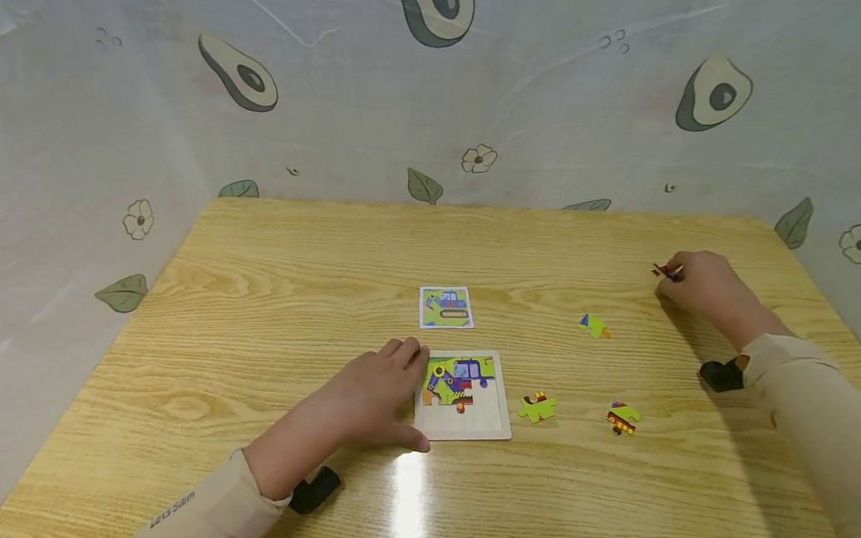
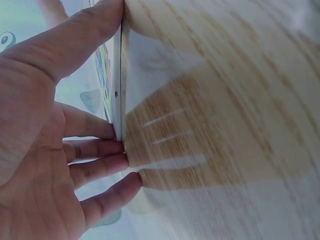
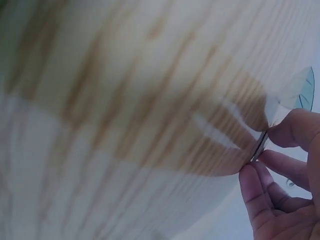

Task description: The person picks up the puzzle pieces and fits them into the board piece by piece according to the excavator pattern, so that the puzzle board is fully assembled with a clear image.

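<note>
Fingers [image 3: 260,187] pinching puzzle piece [image 1: 665,270] (mostly hidden), blurred table [image 3: 125,100]

**Puzzle board and held piece**

Puzzle board [image 1: 462,421]: square, pale wood frame, flat on the tabletop [image 1: 269,314], partly filled with a green, blue and yellow vehicle picture; its left edge lies against the fingers [image 1: 406,352] of the left hand [image 1: 368,398].

Puzzle piece [image 1: 663,270]: small, thin, red and dark, pinched edge-on at the fingers [image 3: 260,195] of the right hand [image 1: 702,287], just above the tabletop.
</note>
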The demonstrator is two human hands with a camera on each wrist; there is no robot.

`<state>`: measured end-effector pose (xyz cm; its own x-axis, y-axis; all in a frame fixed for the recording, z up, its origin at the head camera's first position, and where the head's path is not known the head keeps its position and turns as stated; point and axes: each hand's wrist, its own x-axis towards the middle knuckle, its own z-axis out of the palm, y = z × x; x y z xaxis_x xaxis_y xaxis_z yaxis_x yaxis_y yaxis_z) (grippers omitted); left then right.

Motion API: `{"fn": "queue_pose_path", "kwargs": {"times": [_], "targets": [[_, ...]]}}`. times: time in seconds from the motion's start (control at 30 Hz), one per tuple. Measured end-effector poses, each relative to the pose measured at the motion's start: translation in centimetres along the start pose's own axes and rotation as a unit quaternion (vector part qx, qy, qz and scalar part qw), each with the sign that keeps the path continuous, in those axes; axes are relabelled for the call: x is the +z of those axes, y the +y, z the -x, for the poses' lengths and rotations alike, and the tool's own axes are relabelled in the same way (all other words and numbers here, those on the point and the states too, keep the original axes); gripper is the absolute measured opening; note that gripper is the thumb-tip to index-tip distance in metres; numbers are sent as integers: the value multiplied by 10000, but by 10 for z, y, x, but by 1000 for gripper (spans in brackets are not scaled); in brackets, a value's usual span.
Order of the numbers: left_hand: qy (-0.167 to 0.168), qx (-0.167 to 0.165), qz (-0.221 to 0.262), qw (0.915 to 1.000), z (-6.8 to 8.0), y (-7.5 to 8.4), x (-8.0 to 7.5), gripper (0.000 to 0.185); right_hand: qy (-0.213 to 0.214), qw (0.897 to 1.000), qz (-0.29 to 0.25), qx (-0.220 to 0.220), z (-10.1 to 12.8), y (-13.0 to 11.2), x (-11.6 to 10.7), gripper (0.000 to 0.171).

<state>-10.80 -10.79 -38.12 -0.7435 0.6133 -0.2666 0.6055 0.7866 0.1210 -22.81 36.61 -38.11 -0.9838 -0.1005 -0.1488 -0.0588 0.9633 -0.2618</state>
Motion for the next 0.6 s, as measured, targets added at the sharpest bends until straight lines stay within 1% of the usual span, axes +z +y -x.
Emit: {"fn": "queue_pose_path", "kwargs": {"times": [0.17,0.33,0.43,0.6], "targets": [[13,11,-22,10000,0,0,0,116,149,9998,-37,-122,2,1,0,51],[45,32,-60,10000,1,0,0,116,350,9990,-156,-209,7,-3,-8,55],[44,38,-37,10000,1,0,-1,116,465,9984,-146,-292,8,-7,-14,55],[54,58,-20,10000,1,0,-1,116,632,9969,-100,-456,10,-17,-20,51]]}}
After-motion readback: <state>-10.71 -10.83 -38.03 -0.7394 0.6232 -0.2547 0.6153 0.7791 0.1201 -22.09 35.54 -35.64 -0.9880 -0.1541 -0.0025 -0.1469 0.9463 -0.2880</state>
